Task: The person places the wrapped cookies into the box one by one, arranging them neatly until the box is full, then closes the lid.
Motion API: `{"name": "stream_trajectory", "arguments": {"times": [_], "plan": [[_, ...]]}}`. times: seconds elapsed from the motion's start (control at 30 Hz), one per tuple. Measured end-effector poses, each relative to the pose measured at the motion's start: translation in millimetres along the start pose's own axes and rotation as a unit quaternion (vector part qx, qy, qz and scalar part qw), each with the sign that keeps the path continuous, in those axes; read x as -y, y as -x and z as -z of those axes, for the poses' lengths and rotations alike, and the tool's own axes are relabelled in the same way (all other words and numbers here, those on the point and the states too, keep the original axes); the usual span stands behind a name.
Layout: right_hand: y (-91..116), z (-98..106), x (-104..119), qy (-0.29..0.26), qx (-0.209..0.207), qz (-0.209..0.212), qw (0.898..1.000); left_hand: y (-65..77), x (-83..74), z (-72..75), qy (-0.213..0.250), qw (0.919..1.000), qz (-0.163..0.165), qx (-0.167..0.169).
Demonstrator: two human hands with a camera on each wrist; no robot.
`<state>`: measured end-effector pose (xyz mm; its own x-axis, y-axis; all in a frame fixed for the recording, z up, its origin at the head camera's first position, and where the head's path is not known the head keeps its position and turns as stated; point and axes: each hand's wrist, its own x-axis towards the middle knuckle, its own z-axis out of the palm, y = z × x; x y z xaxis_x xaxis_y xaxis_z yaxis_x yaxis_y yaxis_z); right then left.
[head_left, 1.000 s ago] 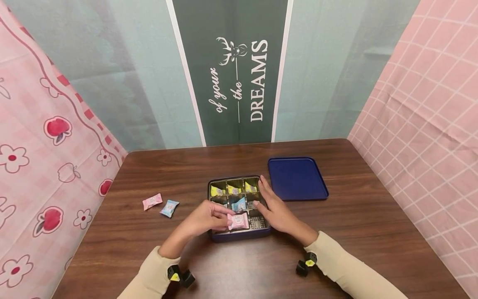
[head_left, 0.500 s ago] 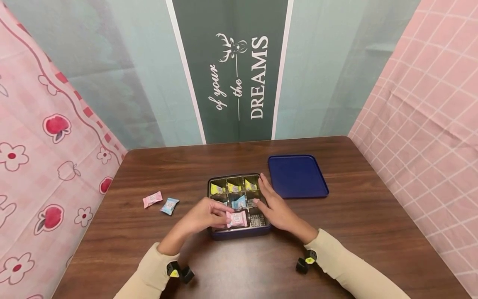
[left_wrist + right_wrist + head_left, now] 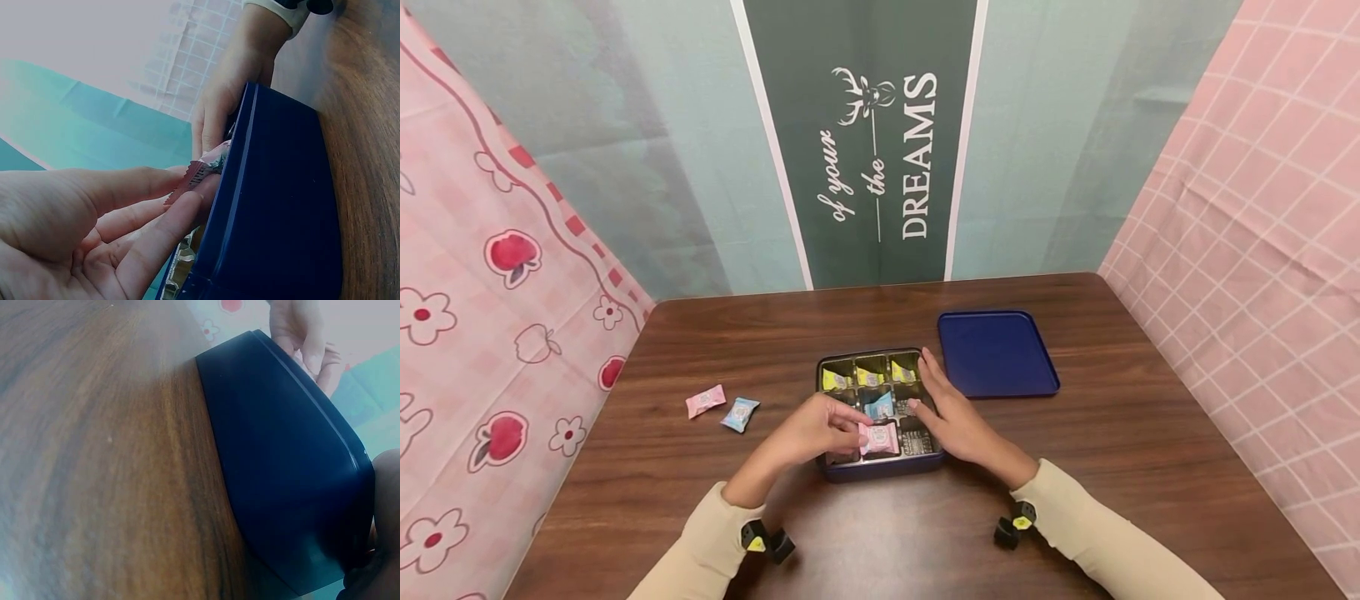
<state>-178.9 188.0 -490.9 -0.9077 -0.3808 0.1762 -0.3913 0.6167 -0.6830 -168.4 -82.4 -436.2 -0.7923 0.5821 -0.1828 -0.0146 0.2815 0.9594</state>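
Candy (image 3: 881,439) in pink wrap rises partly above the rim at the six o'clock compartment of the box (image 3: 883,470), its nine o'clock end pinched between thumb and fingers of the left hand (image 3: 820,427), while the right hand (image 3: 961,423) lies with straight fingers along the three o'clock edge, thumb reaching inward. A light hold on the crimped end alone should serve best, letting it lie flat between the dividers without creasing. Steady pressure at three o'clock should stop any sliding, and the pinching fingers should clear the blue candy (image 3: 880,406) towards twelve o'clock.
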Motion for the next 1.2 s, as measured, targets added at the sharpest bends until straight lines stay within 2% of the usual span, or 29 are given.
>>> {"name": "stream_trajectory", "arguments": {"times": [0.3, 0.73, 1.0, 1.2], "plan": [[-0.1, -0.5, 0.5, 0.0, 0.0, -0.003, 1.0, 0.5, 1.1, -0.3, -0.027, 0.9996, -0.005, -0.007], [0.1, 0.4, 3.0, -0.001, 0.002, -0.01, 1.0, -1.2, 1.8, -3.3, -0.021, 0.9993, 0.006, -0.029], [-0.2, 0.1, 3.2, 0.001, 0.0, -0.005, 1.0, -1.7, 2.1, -5.3, -0.039, 0.9983, 0.003, -0.043], [-0.1, 0.6, 4.1, 0.002, 0.003, -0.008, 1.0, -2.2, 3.6, -5.4, -0.034, 0.9984, 0.003, -0.046]]}}
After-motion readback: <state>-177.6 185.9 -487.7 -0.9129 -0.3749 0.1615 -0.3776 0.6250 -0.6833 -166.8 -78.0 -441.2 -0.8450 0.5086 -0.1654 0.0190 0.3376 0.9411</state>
